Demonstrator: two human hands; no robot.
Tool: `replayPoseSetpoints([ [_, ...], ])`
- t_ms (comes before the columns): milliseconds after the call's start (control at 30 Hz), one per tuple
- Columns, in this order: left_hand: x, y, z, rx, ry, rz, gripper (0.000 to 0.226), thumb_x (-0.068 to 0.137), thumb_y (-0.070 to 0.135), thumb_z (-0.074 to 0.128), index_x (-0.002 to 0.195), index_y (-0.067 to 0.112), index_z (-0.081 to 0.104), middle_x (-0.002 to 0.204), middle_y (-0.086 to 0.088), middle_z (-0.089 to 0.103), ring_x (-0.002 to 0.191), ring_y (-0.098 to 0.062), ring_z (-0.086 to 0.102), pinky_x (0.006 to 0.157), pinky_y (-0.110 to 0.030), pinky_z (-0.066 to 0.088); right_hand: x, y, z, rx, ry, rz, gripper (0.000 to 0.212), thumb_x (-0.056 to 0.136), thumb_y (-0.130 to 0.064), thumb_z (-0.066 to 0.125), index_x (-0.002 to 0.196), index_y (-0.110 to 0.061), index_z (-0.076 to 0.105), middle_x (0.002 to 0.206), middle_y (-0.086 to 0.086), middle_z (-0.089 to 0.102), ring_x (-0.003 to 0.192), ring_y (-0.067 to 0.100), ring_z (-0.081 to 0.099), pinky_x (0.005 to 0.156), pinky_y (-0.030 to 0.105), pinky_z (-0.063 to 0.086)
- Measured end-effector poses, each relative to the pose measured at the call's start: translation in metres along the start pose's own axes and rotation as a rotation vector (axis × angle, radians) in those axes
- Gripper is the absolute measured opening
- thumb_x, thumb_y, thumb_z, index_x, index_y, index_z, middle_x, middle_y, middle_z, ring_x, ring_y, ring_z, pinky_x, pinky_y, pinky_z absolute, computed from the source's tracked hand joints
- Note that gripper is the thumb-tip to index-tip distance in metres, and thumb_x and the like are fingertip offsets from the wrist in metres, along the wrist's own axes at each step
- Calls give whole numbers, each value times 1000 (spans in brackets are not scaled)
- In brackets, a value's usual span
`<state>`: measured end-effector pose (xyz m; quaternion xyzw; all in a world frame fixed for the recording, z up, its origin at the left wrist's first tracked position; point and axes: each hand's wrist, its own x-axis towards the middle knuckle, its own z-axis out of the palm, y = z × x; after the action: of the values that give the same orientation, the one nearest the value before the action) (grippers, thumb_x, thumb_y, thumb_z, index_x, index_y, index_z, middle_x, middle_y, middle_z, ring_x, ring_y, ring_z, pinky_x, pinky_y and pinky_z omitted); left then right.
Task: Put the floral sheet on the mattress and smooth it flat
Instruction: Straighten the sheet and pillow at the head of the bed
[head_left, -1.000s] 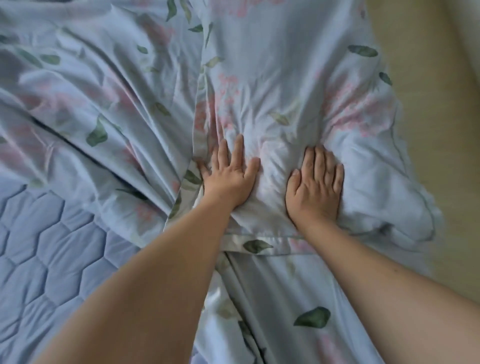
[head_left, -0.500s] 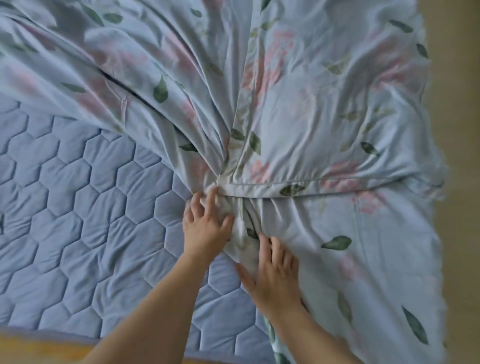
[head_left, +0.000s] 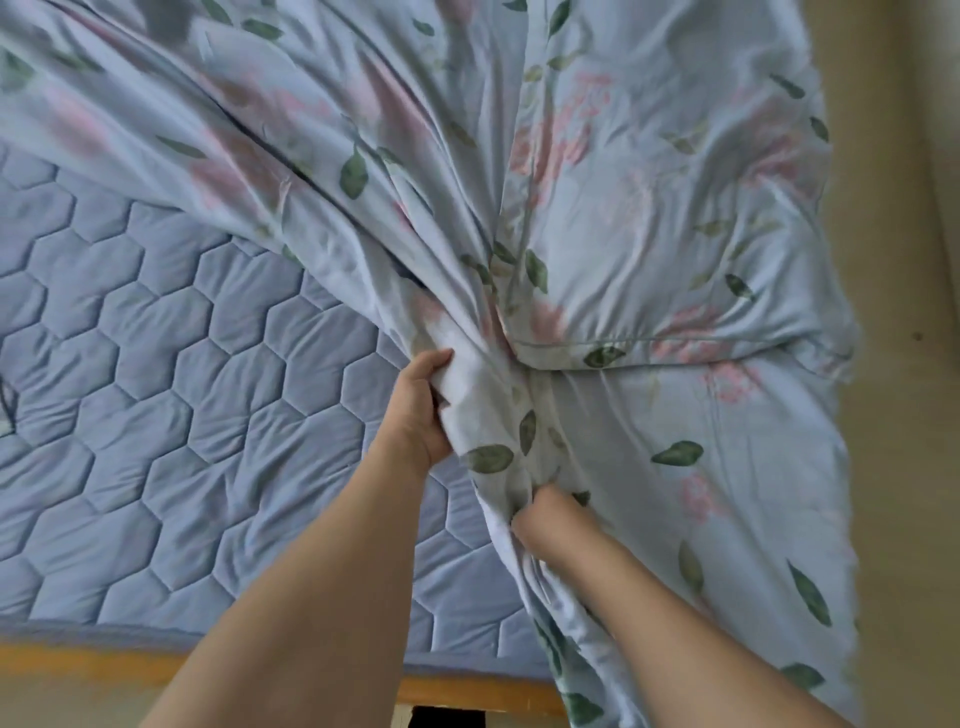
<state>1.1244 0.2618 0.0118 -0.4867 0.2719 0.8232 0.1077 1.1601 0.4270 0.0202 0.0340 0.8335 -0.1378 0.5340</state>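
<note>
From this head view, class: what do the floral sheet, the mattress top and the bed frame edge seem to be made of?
Floral sheet: thin woven cloth, probably cotton or a blend, matte; it bunches into soft folds where both hands grip it.
Mattress top: padded quilted fabric, stitched in hexagons that puff slightly.
Bed frame edge: looks like wood, smooth orange-brown finish; grain too blurred to confirm.

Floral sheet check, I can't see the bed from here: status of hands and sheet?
Both hands in grip: left hand and right hand clutch bunched floral sheet. Sheet gathered, not flat; quilted mattress bare on left. Nothing in the way.
</note>
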Motion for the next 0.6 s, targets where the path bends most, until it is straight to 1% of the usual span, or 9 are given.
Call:
replayPoseSetpoints([
  [67, -18, -2, -25, 38, 70, 3, 25, 89, 24, 57, 101, 5, 67, 84, -13, 69, 76, -29, 67, 82, -41, 56, -7, -1, 10, 22, -71, 17, 33, 92, -15, 45, 119, -3, 59, 119, 16, 61, 112, 33, 58, 83, 30, 44],
  [133, -35, -7, -63, 92, 188, -18, 28, 87, 25, 59, 104, 4, 68, 88, -13, 71, 82, -29, 68, 84, -42, 56, -16, 1, 25, 12, -60, -15, 32, 91, -19, 46, 119, -7, 57, 116, 14, 60, 107, 32, 58, 83, 31, 45],
  [267, -63, -16, -134, 263, 577, -21, 43, 77, 32, 68, 112, 7, 63, 101, -14, 68, 94, -36, 66, 85, -52, 55, -36, 5, 64, -177, 204, -175, 36, 92, -32, 48, 123, -16, 44, 122, 8, 53, 107, 28, 57, 77, 35, 45],
  [300, -70, -21, -146, 262, 595, -22, 42, 77, 35, 68, 110, 10, 63, 102, -13, 68, 94, -35, 66, 86, -52, 55, -43, 8, 79, -284, 317, -233, 38, 89, -35, 52, 120, -15, 44, 121, 9, 52, 107, 29, 56, 78, 37, 46],
  [367, -77, -31, -154, 241, 485, -46, 42, 78, 37, 68, 111, 10, 65, 100, -12, 71, 92, -33, 68, 85, -49, 57, -51, 15, 105, -417, 456, -313, 42, 80, -44, 58, 107, -13, 52, 108, 11, 54, 97, 32, 58, 75, 40, 48],
  [433, -83, -40, -153, 199, 378, -53, 39, 81, 29, 65, 111, 5, 64, 96, -13, 72, 87, -32, 69, 75, -45, 58, -57, 25, 128, -483, 395, -326, 58, 76, -63, 48, 105, -13, 56, 105, 10, 55, 95, 32, 57, 77, 42, 47],
  [500, -84, -49, -150, 176, 321, -38, 43, 79, 23, 67, 116, 1, 62, 97, -19, 68, 83, -35, 67, 64, -45, 56, -56, 37, 144, -643, 277, -303, 79, 73, -78, 39, 122, -16, 47, 119, 9, 49, 110, 30, 50, 90, 42, 40],
  [567, -87, -62, -152, 201, 332, 9, 49, 77, 27, 72, 118, 3, 62, 98, -16, 69, 82, -32, 67, 61, -40, 56, -58, 45, 151, -719, 251, -291, 78, 72, -74, 54, 125, -19, 42, 120, 8, 46, 111, 30, 50, 91, 41, 40],
  [600, -89, -69, -154, 237, 345, 29, 52, 75, 32, 76, 118, 7, 63, 98, -12, 71, 83, -29, 69, 62, -37, 56, -59, 47, 153, -696, 286, -301, 68, 72, -63, 66, 121, -18, 48, 116, 8, 49, 105, 29, 54, 87, 41, 44],
])
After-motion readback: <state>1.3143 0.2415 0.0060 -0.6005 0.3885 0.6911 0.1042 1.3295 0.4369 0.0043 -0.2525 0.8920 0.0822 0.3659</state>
